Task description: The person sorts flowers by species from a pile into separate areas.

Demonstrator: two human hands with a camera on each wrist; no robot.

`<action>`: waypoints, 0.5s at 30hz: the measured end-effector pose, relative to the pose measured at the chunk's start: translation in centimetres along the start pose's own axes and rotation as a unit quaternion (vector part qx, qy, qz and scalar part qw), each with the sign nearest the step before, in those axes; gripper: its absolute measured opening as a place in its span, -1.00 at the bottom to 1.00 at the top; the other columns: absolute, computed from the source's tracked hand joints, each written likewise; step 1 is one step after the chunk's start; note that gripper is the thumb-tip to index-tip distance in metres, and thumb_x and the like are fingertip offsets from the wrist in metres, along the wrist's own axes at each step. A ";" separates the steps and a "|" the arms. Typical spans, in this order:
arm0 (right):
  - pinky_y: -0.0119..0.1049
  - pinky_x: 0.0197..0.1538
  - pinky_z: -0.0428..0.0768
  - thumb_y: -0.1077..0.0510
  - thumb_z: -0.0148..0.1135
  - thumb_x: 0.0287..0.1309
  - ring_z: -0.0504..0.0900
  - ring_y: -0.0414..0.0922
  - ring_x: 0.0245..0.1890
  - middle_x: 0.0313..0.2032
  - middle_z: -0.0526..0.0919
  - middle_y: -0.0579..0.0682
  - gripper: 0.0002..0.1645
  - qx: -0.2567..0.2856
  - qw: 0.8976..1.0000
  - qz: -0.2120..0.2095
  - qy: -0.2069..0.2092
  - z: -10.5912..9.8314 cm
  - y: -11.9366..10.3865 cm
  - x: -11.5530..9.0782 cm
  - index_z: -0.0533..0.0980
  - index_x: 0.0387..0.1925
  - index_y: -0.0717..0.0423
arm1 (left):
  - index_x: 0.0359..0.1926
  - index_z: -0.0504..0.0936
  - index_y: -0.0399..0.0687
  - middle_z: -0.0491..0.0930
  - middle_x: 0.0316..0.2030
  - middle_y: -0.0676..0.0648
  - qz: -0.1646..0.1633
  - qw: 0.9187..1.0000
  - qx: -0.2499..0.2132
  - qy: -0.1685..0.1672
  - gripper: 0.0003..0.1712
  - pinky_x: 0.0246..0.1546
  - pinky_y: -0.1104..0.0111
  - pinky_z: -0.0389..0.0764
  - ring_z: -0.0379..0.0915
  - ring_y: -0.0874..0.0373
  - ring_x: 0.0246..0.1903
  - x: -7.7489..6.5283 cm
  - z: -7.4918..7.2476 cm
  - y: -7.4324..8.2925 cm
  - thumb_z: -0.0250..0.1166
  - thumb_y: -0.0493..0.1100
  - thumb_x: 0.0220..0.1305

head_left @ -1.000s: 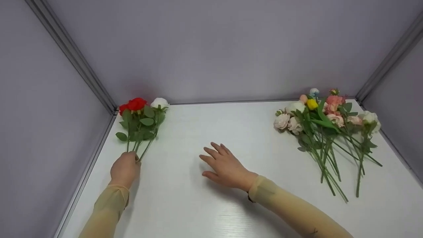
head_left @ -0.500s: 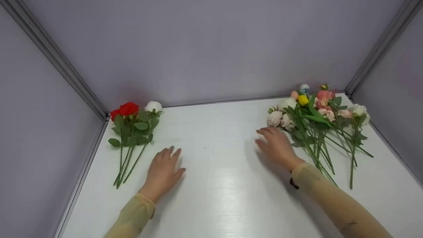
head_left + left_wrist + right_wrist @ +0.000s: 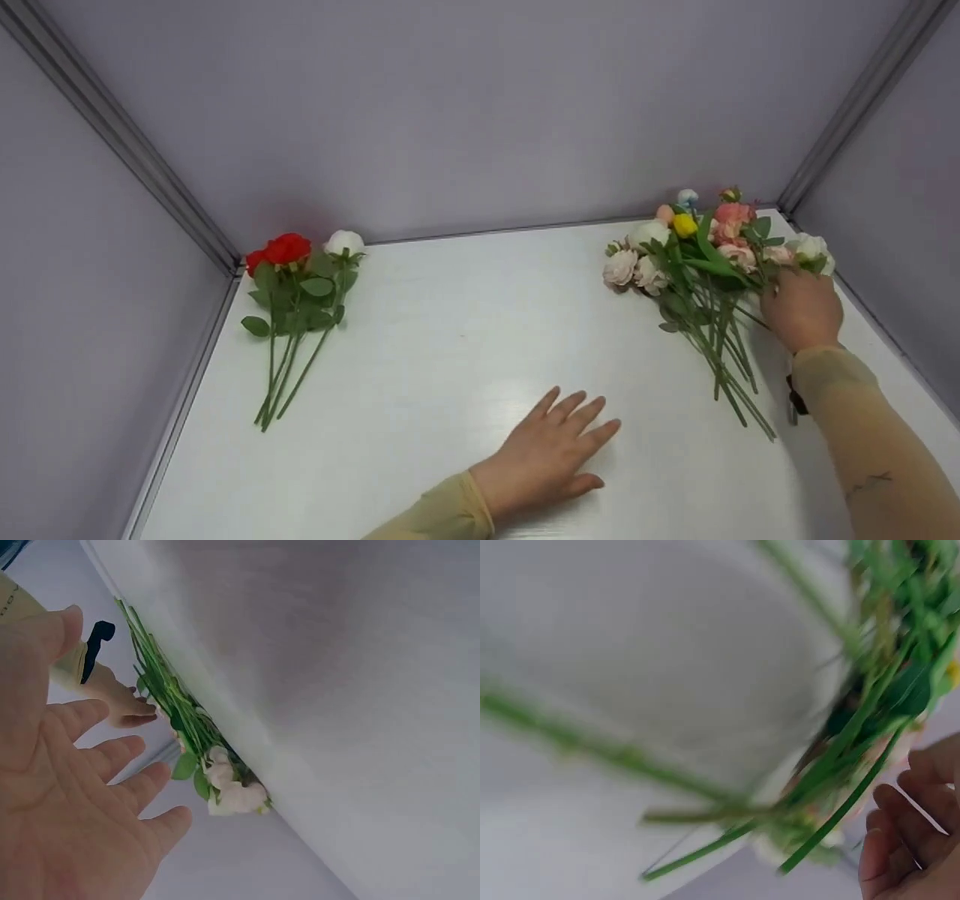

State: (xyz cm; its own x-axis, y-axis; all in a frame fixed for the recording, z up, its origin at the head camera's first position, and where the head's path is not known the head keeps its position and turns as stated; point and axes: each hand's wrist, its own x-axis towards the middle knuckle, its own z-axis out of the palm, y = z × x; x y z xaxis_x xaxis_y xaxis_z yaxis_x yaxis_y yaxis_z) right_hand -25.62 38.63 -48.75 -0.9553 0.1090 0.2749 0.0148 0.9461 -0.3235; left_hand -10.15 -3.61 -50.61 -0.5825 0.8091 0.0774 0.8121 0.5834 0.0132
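Observation:
My left hand [image 3: 536, 457] is held palm down over the front middle of the table, fingers spread and straight. Nothing is in its palm in the left wrist view. At the right, my right hand [image 3: 802, 307] reaches over the stem of a white rose [image 3: 811, 251], just below its bloom. The right wrist view shows its fingers [image 3: 900, 817] loosely bent beside green stems [image 3: 847, 810]. To the left of that hand lies a pile of mixed artificial flowers: pale pink blooms [image 3: 621, 270], a yellow tulip [image 3: 684, 225] and coral blooms [image 3: 731, 225].
Red roses [image 3: 289, 249] and a white rose [image 3: 345, 244] lie together at the back left of the white table [image 3: 450, 352], stems towards the front. Grey panels [image 3: 480, 112] enclose the back and both sides.
My left hand let go of the rose stems at the left and moved right to the front middle. My right hand moved from the middle to the far right flowers.

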 end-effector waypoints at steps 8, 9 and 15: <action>0.29 -0.48 0.46 0.28 0.03 0.36 0.53 0.46 -0.35 -0.37 0.61 0.44 -0.73 -0.025 0.999 0.003 -0.046 -0.3 2.5 -0.9 0.58 -0.26 0.44 | 0.61 0.12 0.25 0.07 0.58 0.01 0.024 1.000 -0.009 -0.016 -0.15 0.53 0.07 0.01 -0.02 0.06 0.54 2.0 0.2 1.9 0.04 0.42 0.46; 0.28 -0.49 0.46 0.29 0.03 0.37 0.54 0.44 -0.38 -0.37 0.61 0.44 -0.74 -0.021 0.999 0.002 -0.047 -0.4 2.4 -0.9 0.58 -0.25 0.43 | 0.61 0.13 0.25 0.07 0.58 0.00 0.024 1.000 -0.012 -0.013 -0.15 0.53 0.06 0.02 -0.01 0.05 0.54 2.1 0.2 2.0 0.04 0.42 0.46; 0.33 -0.33 0.52 0.35 0.08 0.40 0.59 0.43 -0.31 -0.24 0.64 0.47 -0.74 0.009 1.000 -0.018 0.003 -0.5 1.9 -1.2 0.62 -0.08 0.44 | 0.60 0.17 0.20 0.12 0.56 -0.03 0.017 0.999 -0.029 0.013 -0.18 0.51 0.04 0.09 0.04 0.02 0.52 1.9 0.6 1.4 0.09 0.36 0.47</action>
State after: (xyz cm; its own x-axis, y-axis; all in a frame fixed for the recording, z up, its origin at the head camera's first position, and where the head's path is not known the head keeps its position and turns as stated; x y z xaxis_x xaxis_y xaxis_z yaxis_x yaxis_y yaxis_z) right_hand -24.28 40.40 -49.27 -0.9530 0.0766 0.2930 -0.0252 0.9440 -0.3289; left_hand -10.12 -1.20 -51.01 -0.5533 0.8263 0.1051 0.8330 0.5491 0.0685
